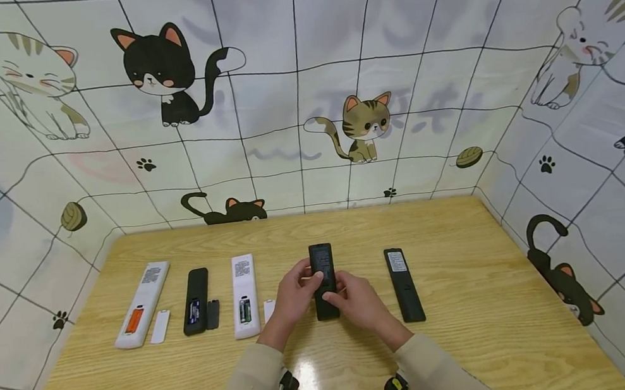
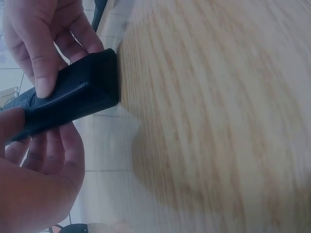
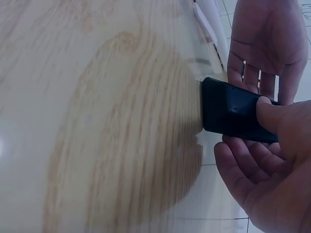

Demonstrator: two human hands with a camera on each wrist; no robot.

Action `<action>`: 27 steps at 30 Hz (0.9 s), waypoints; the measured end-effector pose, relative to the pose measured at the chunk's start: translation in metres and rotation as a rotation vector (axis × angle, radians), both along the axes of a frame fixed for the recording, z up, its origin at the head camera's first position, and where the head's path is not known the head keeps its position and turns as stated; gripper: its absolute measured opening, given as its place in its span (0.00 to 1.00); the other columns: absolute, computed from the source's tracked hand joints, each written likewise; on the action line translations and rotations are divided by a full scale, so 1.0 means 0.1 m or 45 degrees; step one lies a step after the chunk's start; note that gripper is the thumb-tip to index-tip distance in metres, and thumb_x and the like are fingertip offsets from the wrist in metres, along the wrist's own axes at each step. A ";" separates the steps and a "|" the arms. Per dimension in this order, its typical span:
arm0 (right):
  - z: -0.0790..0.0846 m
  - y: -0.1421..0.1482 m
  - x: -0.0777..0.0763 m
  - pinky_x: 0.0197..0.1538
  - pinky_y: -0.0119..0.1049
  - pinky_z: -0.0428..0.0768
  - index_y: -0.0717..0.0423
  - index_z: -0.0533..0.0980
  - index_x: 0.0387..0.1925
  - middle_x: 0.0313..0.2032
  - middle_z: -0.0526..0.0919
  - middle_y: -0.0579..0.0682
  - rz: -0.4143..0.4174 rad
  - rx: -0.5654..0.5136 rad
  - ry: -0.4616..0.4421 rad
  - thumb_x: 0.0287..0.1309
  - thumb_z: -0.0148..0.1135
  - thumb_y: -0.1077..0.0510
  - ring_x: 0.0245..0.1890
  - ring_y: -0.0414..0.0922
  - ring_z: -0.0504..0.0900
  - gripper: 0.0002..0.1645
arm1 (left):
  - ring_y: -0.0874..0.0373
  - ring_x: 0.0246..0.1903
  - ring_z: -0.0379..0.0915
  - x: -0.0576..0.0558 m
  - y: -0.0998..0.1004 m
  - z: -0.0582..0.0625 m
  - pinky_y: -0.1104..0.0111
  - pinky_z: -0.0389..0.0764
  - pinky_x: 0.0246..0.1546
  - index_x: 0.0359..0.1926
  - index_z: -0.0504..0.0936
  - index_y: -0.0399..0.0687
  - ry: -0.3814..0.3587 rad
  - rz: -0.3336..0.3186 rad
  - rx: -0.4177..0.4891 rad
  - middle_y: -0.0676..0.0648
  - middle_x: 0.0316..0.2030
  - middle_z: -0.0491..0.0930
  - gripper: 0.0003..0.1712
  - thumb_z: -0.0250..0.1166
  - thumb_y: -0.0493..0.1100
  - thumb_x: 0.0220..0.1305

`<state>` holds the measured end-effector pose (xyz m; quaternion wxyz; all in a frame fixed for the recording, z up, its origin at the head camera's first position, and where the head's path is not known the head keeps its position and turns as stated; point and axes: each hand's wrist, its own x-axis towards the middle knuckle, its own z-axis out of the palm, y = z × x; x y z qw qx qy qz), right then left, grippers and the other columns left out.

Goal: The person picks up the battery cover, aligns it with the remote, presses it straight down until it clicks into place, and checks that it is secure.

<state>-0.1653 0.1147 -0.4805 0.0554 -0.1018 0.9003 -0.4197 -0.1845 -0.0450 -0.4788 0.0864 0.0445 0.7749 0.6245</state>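
Head-camera view: a person's left hand [image 1: 294, 292] and right hand [image 1: 358, 301] both grip a black remote control [image 1: 323, 270] from either side, holding it back-up over the middle of a wooden table [image 1: 475, 330], thumbs pressed on its casing. Left of it lie a white remote [image 1: 142, 305] with an orange battery showing, a black remote [image 1: 195, 301] and another white remote [image 1: 243, 287], each with its detached cover beside it. Another black remote [image 1: 404, 284] lies just right of the hands.
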 end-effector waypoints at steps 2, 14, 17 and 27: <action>-0.01 0.00 0.00 0.30 0.28 0.74 0.55 0.72 0.47 0.33 0.79 0.46 0.013 0.006 -0.001 0.59 0.58 0.50 0.27 0.37 0.76 0.18 | 0.55 0.40 0.77 -0.01 0.00 -0.04 0.64 0.79 0.38 0.59 0.70 0.62 0.003 0.011 -0.020 0.44 0.45 0.78 0.21 0.57 0.49 0.64; 0.01 -0.02 0.01 0.29 0.29 0.74 0.56 0.72 0.47 0.33 0.80 0.48 0.022 0.007 -0.020 0.59 0.58 0.52 0.27 0.38 0.75 0.17 | 0.55 0.41 0.76 -0.03 0.00 -0.03 0.62 0.78 0.40 0.59 0.70 0.61 -0.033 0.002 -0.023 0.44 0.45 0.77 0.21 0.57 0.49 0.64; 0.02 0.00 0.00 0.30 0.28 0.74 0.56 0.72 0.47 0.33 0.80 0.47 0.008 0.014 -0.030 0.59 0.58 0.51 0.27 0.37 0.75 0.17 | 0.54 0.41 0.76 -0.04 0.01 0.00 0.61 0.79 0.40 0.58 0.71 0.60 -0.056 0.001 0.018 0.43 0.46 0.77 0.21 0.57 0.48 0.64; 0.07 0.14 0.00 0.29 0.31 0.76 0.52 0.72 0.48 0.35 0.81 0.47 -0.014 0.004 -0.069 0.58 0.59 0.49 0.28 0.37 0.77 0.19 | 0.46 0.42 0.77 0.00 0.11 0.23 0.53 0.78 0.41 0.57 0.71 0.46 -0.079 -0.068 0.158 0.35 0.46 0.76 0.20 0.57 0.40 0.64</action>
